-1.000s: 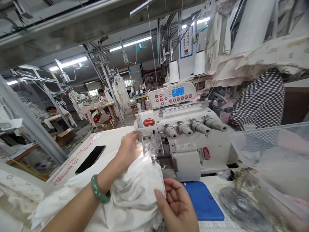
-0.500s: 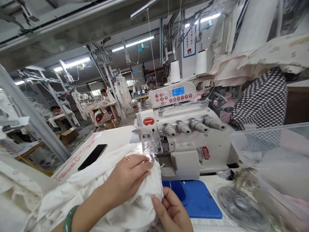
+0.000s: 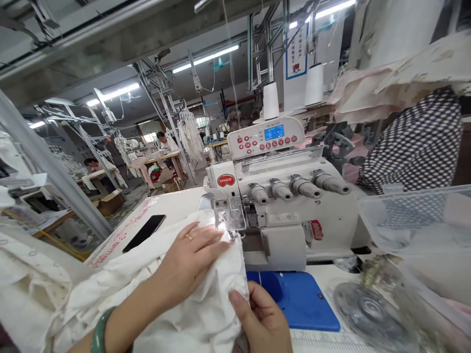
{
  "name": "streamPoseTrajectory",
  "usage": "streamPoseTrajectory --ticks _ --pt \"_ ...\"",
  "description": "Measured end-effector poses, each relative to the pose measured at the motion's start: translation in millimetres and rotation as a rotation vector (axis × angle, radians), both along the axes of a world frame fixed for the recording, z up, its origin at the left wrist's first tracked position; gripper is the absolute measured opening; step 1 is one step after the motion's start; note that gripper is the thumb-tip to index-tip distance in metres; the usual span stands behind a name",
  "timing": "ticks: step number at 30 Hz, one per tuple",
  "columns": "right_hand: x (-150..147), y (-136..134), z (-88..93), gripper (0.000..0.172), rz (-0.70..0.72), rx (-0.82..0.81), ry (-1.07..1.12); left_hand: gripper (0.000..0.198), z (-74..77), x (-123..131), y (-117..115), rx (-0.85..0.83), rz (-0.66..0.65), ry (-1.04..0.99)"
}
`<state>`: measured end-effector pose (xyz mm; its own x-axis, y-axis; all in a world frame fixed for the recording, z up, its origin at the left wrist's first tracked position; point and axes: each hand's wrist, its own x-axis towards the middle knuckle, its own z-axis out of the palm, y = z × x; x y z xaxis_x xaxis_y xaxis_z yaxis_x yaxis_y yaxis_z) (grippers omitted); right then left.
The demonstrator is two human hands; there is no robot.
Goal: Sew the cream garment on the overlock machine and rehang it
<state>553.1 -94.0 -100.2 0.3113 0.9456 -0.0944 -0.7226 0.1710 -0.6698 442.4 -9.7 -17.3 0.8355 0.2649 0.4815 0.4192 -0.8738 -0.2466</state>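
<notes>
White fabric (image 3: 217, 299) lies bunched over the front of a white overlock sewing machine (image 3: 290, 215), its edge under the clear guard (image 3: 230, 214) by the needle. Flat on the cloth rests my left hand (image 3: 191, 260), fingers stretched toward the needle area, a ring and a green bangle (image 3: 98, 333) on that arm. My right hand (image 3: 263, 318) pinches the fabric's right edge between thumb and fingers, nearer to me. The needle itself is hard to make out.
A black phone (image 3: 144, 233) lies on the table to the left. A blue plate (image 3: 305, 301), a clear round dish (image 3: 370, 309) and a clear plastic bin (image 3: 415, 235) are on the right. Thread cones (image 3: 271, 100) stand behind the machine; people sit at far tables.
My left hand has shifted slightly left and its fingers now lie flatter and more spread. My right hand keeps its pinch on the edge. The view has shifted a little.
</notes>
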Motion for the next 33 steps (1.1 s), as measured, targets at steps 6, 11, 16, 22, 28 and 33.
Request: streamPoseTrajectory --ticks 6,11,16,22,28,33 --pt "-4.0 2.6 -2.7 0.038 0.009 -0.014 0.051 0.025 -25.0 -40.3 -14.2 -0.184 0.447 -0.264" --pt "-8.0 2.2 -5.5 0.035 -0.023 -0.048 0.046 0.026 -11.8 -55.7 -1.7 -0.665 0.398 -0.443" --pt "-7.7 0.0 0.7 0.041 -0.031 -0.06 0.076 0.025 2.3 -50.1 15.2 -0.569 0.462 -0.54" --pt "-2.1 1.5 5.5 0.036 0.029 -0.046 0.079 0.02 14.8 -47.0 27.1 -0.322 0.479 -0.363" --pt "-0.6 8.1 5.6 0.036 0.034 -0.033 0.161 0.023 24.5 -46.4 45.1 0.007 0.424 -0.177" --pt "0.3 10.2 7.4 0.033 0.035 -0.028 0.214 0.027 32.7 -40.3 57.7 0.176 0.404 -0.112"
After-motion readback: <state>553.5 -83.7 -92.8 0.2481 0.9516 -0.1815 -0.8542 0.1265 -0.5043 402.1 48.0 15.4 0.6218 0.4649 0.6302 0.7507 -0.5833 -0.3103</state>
